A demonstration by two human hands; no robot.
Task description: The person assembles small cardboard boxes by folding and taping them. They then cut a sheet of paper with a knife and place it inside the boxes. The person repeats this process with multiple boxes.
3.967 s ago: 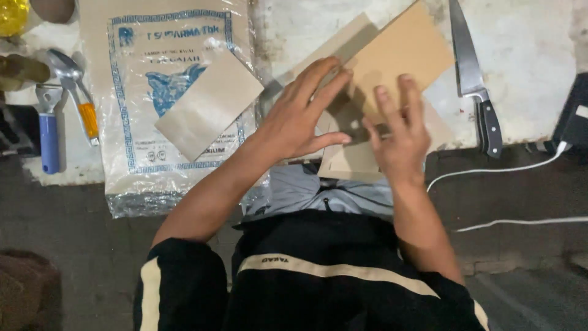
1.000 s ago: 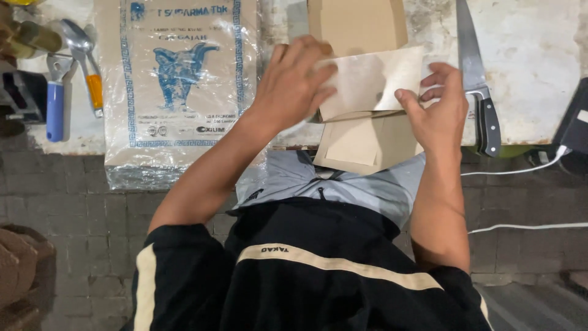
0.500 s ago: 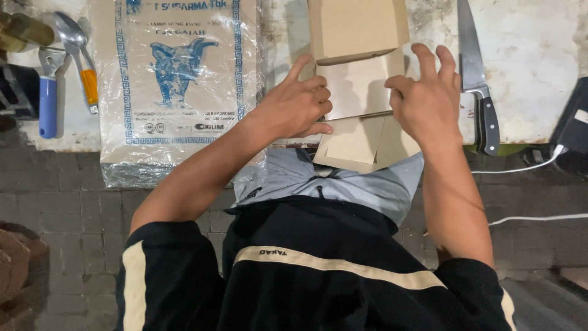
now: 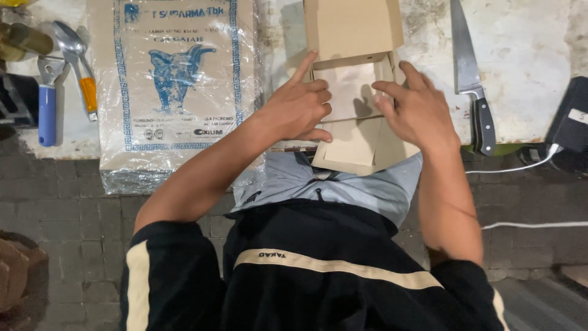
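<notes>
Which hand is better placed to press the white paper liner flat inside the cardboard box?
Left hand, probably: its fingers already rest on the white paper liner inside the cardboard box, while the right hand sits at the box's side wall.

One cardboard box (image 4: 352,37), one kitchen knife (image 4: 470,79), one plastic-wrapped pack (image 4: 174,86), one spoon (image 4: 68,40), two hands, two white cables (image 4: 533,225).

brown cardboard box (image 4: 350,92), lid up, white paper liner (image 4: 346,92) inside
</notes>
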